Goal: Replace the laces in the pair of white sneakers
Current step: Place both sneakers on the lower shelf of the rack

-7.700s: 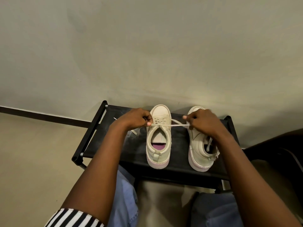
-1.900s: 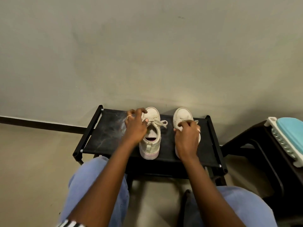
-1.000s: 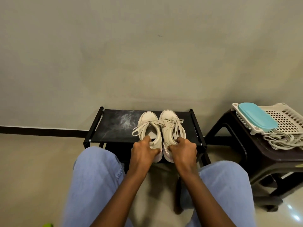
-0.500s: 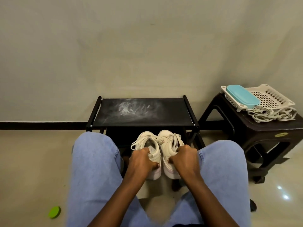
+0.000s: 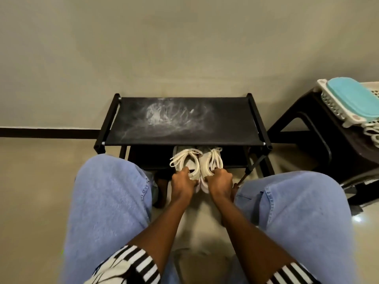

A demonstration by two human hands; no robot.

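denim knees frame a strip of pale glossy floor. between them the left hand is clamped on the heel of the left sneaker, the right hand likewise on the right sneaker; the laced pair touch, toes tucked under the black rack, its dusty top bare. beyond is a plain wall. at right, a dark stool carries a white basket with a teal lid and loose laces.
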